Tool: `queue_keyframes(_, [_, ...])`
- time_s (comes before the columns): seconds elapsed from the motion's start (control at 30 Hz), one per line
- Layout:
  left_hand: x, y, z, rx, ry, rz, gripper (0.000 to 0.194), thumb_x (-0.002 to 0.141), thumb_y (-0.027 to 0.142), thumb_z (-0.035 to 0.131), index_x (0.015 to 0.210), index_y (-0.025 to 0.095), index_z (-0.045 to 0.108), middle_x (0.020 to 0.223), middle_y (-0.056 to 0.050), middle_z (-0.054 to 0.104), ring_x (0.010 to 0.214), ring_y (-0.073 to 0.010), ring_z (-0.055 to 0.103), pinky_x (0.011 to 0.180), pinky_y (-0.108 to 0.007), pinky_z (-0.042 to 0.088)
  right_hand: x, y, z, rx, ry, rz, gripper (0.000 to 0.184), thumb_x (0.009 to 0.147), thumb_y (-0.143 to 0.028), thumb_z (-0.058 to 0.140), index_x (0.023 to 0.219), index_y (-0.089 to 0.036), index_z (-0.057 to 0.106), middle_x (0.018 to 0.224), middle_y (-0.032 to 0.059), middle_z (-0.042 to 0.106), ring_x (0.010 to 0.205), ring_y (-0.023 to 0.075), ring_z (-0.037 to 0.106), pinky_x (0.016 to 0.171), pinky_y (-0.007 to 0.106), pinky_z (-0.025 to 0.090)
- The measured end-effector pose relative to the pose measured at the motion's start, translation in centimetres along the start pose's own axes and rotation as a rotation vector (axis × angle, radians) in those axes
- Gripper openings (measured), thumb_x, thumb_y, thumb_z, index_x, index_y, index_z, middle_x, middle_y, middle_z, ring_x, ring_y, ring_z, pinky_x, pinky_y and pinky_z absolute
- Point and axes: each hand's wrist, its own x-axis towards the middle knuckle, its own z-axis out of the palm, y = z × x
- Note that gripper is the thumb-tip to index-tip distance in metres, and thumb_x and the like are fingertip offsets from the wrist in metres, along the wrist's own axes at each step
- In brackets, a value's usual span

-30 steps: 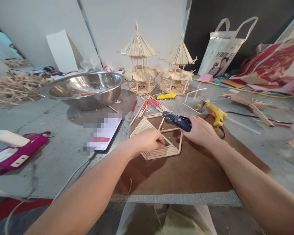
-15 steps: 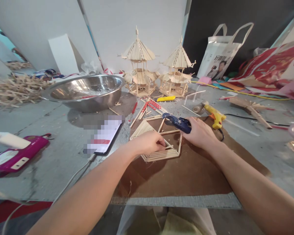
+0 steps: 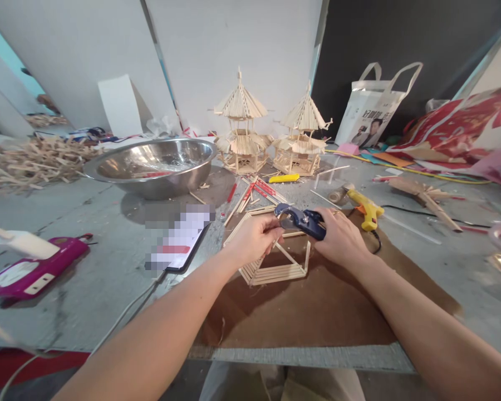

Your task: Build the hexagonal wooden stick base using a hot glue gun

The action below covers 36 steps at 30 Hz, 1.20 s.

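And the right hand (image 3: 342,233) has its grip wrapped round the blue cutter (image 3: 307,221) above the stick frame (image 3: 279,272), left hand (image 3: 253,240) curled beside, its hold too hidden to tell!

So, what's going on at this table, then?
A person works over a partly filled stick frame lying on a brown sheet. The right hand grips a blue hand tool; the left hand, fingertips pinched together, is close by its head. Whatever those fingertips may hold is too small to tell. Two stick towers stand behind, and a yellow glue gun lies to the right.
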Motion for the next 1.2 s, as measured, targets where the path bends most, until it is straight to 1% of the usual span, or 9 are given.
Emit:
queue_keyframes(0.13, [-0.03, 0.21, 0.02, -0.055, -0.008, -0.029, 0.015, 0.075, 0.026, 0.041, 0.066, 0.015, 0.047, 0.047, 0.004, 0.046, 0.034, -0.0050, 0.040, 0.036, -0.017, 0.032, 0.01, -0.13, -0.01, -0.015, -0.019, -0.010, 0.043, 0.060, -0.028, 0.050, 0.101, -0.018, 0.045, 0.088, 0.0065, 0.056, 0.081, 0.0213, 0.049, 0.071, 0.029, 0.034])
queue_keyframes(0.23, [-0.06, 0.31, 0.03, -0.070, -0.013, -0.023, 0.016, 0.075, 0.026, 0.042, 0.064, 0.015, 0.046, 0.042, 0.006, 0.042, 0.033, -0.0054, 0.040, 0.036, -0.017, 0.033, 0.02, -0.13, -0.04, -0.023, -0.021, 0.000, 0.042, 0.060, -0.028, 0.050, 0.100, -0.018, 0.045, 0.087, 0.0062, 0.056, 0.081, 0.0212, 0.049, 0.071, 0.029, 0.034])
queue_keyframes(0.33, [-0.05, 0.21, 0.11, -0.080, -0.009, 0.000, 0.015, 0.075, 0.027, 0.043, 0.066, 0.015, 0.047, 0.044, 0.005, 0.044, 0.034, -0.0053, 0.042, 0.037, -0.017, 0.034, -0.02, -0.13, -0.05, -0.032, -0.016, 0.003, 0.040, 0.061, -0.029, 0.049, 0.099, -0.018, 0.046, 0.087, 0.0060, 0.056, 0.079, 0.0208, 0.049, 0.070, 0.029, 0.034])
queue_keyframes(0.47, [-0.01, 0.11, 0.18, -0.085, -0.013, -0.004, 0.014, 0.074, 0.027, 0.043, 0.067, 0.015, 0.047, 0.051, 0.003, 0.049, 0.035, -0.0049, 0.043, 0.036, -0.017, 0.034, -0.03, -0.16, -0.05, -0.056, -0.010, -0.001, 0.038, 0.061, -0.031, 0.049, 0.097, -0.018, 0.046, 0.084, 0.0060, 0.057, 0.077, 0.0205, 0.050, 0.068, 0.028, 0.034])
queue_keyframes(0.77, [-0.16, 0.30, -0.01, -0.051, -0.026, -0.009, 0.018, 0.075, 0.029, 0.043, 0.064, 0.015, 0.047, 0.040, 0.007, 0.043, 0.032, -0.0047, 0.041, 0.038, -0.016, 0.034, 0.11, -0.20, -0.24, -0.097, -0.014, -0.008, 0.032, 0.062, -0.029, 0.048, 0.092, -0.017, 0.049, 0.080, 0.0057, 0.059, 0.075, 0.0206, 0.053, 0.066, 0.028, 0.035])
queue_keyframes(0.93, [-0.12, 0.28, -0.02, -0.070, -0.028, -0.006, 0.017, 0.075, 0.028, 0.043, 0.066, 0.015, 0.046, 0.041, 0.007, 0.044, 0.032, -0.0042, 0.041, 0.037, -0.016, 0.034, 0.16, -0.21, -0.28, -0.099, -0.038, 0.009, 0.032, 0.063, -0.033, 0.048, 0.092, -0.019, 0.051, 0.079, 0.0048, 0.060, 0.074, 0.0200, 0.054, 0.062, 0.027, 0.035])
queue_keyframes(1.07, [-0.11, 0.29, -0.04, -0.133, -0.033, -0.013, 0.014, 0.074, 0.027, 0.044, 0.067, 0.015, 0.046, 0.051, 0.005, 0.050, 0.032, -0.0032, 0.041, 0.035, -0.016, 0.034, 0.12, -0.19, -0.36, -0.110, -0.039, 0.024, 0.035, 0.063, -0.035, 0.048, 0.095, -0.021, 0.050, 0.081, 0.0038, 0.061, 0.073, 0.0196, 0.056, 0.058, 0.027, 0.035])
queue_keyframes(1.2, [-0.12, 0.11, -0.09, -0.141, -0.053, -0.024, 0.018, 0.074, 0.029, 0.045, 0.065, 0.014, 0.046, 0.045, 0.005, 0.047, 0.031, -0.0033, 0.040, 0.035, -0.016, 0.034, 0.13, -0.20, -0.34, -0.138, -0.093, 0.072, 0.034, 0.062, -0.038, 0.048, 0.092, -0.022, 0.051, 0.077, 0.0033, 0.062, 0.068, 0.0201, 0.057, 0.053, 0.026, 0.033])
